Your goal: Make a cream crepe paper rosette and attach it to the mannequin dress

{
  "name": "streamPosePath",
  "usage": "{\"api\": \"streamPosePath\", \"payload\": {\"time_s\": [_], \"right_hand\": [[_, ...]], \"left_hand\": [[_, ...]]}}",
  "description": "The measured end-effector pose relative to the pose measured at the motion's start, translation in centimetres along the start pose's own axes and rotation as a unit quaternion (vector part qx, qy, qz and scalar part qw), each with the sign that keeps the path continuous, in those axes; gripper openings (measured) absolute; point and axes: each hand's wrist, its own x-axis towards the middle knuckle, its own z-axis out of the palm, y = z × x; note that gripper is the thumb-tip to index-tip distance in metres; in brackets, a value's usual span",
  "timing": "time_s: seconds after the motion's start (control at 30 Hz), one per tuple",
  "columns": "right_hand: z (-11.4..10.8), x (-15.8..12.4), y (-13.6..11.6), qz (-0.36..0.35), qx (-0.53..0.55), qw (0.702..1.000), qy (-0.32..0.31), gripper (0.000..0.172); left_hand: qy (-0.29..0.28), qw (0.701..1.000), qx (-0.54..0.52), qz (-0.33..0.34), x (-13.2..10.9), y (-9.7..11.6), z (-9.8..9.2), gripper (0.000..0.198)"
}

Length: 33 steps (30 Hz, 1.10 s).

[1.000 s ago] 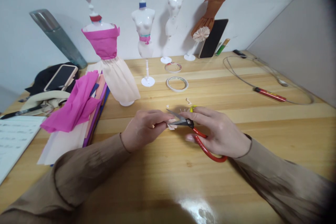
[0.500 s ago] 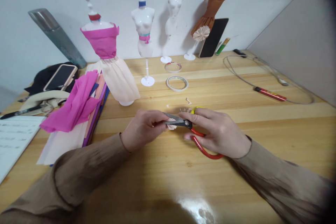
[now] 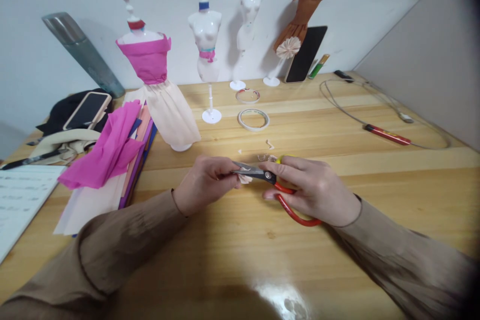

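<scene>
My left hand (image 3: 204, 183) is closed, pinching a small pale pink paper piece (image 3: 245, 178) just above the wooden table (image 3: 337, 160). My right hand (image 3: 315, 190) grips red-handled scissors (image 3: 279, 192); their dark blades lie closed over the paper piece. Tiny paper scraps (image 3: 267, 157) lie just behind my hands. Both my sleeves are brown.
Behind stand several small white mannequins, one in a pink and cream paper dress (image 3: 159, 90), one in a brown one (image 3: 300, 20). Two tape rolls (image 3: 253, 119) lie mid-table. Pink crepe paper on stacked sheets (image 3: 112, 152) and a phone (image 3: 87, 110) sit left. A red-handled tool with cable (image 3: 386, 135) lies right.
The scissor blades, open a second ago, have closed on the paper piece. My hands stayed in nearly the same place.
</scene>
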Motion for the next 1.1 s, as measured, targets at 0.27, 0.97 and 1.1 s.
{"api": "streamPosePath", "payload": {"time_s": [0.27,0.97,1.1], "right_hand": [[-0.1,-0.1,0.1,0.008,0.008,1.0,-0.004,0.036],[-0.5,0.4,0.2,0.032,0.033,0.996,-0.072,0.052],[-0.4,0.4,-0.1,0.032,-0.022,0.996,-0.084,0.057]], "left_hand": [[-0.007,0.999,-0.02,-0.033,0.0,-0.2,0.0,0.012],[0.043,0.982,-0.135,-0.123,0.1,0.1,0.6,0.013],[0.033,0.988,-0.102,-0.114,0.1,0.3,0.5,0.013]]}}
